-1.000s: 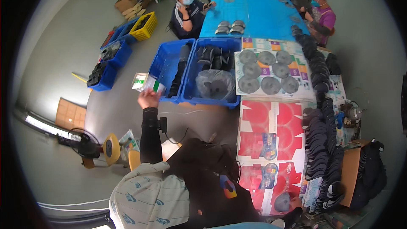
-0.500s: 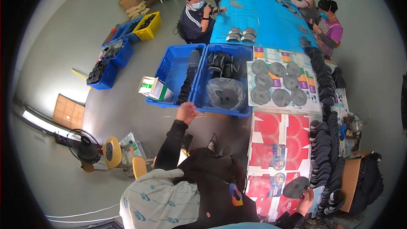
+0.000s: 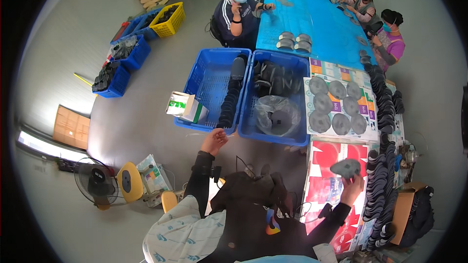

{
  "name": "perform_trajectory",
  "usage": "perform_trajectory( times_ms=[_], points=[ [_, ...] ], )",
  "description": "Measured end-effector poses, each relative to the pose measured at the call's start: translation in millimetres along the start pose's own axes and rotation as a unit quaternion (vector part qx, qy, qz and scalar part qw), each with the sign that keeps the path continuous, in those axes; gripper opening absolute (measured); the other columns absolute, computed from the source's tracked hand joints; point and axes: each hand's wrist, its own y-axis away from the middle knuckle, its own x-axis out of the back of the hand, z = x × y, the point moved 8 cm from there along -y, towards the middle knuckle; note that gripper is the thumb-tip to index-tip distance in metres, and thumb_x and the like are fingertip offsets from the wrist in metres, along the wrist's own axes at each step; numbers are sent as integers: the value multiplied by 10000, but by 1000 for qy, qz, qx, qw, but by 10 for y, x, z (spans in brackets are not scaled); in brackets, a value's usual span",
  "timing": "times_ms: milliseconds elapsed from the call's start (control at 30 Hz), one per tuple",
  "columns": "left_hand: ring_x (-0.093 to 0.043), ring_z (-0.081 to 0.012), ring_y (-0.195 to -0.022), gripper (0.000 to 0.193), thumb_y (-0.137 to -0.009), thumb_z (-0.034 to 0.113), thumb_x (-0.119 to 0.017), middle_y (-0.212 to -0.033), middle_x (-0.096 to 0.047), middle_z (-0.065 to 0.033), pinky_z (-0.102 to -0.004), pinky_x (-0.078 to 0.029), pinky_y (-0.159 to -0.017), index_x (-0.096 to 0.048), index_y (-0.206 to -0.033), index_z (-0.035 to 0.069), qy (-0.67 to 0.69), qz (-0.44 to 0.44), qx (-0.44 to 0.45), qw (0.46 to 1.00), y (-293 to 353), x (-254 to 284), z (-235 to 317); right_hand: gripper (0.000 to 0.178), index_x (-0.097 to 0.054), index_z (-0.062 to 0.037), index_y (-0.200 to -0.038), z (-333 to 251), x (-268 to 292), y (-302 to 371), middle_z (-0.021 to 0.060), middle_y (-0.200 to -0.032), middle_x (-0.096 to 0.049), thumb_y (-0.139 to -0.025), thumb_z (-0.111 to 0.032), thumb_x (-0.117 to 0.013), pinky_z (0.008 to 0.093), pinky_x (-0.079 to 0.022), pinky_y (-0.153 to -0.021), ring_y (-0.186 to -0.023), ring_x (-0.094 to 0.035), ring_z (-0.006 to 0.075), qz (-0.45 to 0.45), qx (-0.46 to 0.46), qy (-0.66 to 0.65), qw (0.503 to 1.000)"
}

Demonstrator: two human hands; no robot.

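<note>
My right hand [image 3: 352,189] grips a dark grey rounded pad [image 3: 345,167] by its near edge. It holds the pad up over the red printed sheets on the right-hand table. My left hand [image 3: 214,141] hovers just in front of the left blue crate [image 3: 207,73], near the front end of a row of dark curved pads [image 3: 229,104]. Its fingers are curled together; whether anything is in them is too small to see. Beyond the right hand, several round grey pads [image 3: 341,125] lie spread on a printed board [image 3: 373,134].
A second blue crate [image 3: 273,139] holds dark pieces and a clear plastic bag [image 3: 265,109]. Stacked dark pads [image 3: 378,180] line the table's right side. Three people sit at the blue-covered table [image 3: 317,29]. A fan [image 3: 97,178] and yellow chair [image 3: 129,185] stand left.
My right hand has lifted the grey pad and carried it forward, away from my body. My left hand stays near the crate's front edge. The whole view has shifted slightly.
</note>
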Motion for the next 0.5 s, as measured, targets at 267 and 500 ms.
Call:
perform_trajectory(
  times_ms=[267,500],
  points=[
    [-632,-202,-855,202,-971,259,-629,-909,-630,-43,-373,-527,-896,-610,-1021,63,15,61,-15,998,136,496,310,389,-496,-10,-1322,261,-1392,-212,141,-1157,-569,-952,-128,-521,428,-627,-780,-988,-657,321,-64,-53,7,997],
    [-616,-200,-850,204,-967,261,-644,-896,-623,-45,-368,-532,-857,-615,-1000,62,28,79,-25,996,221,502,399,378,-490,10,-1317,269,-1946,-593,149,-1171,-573,-956,-103,-491,427,-639,-772,-970,-662,312,-95,-57,-5,994]
  ],
)
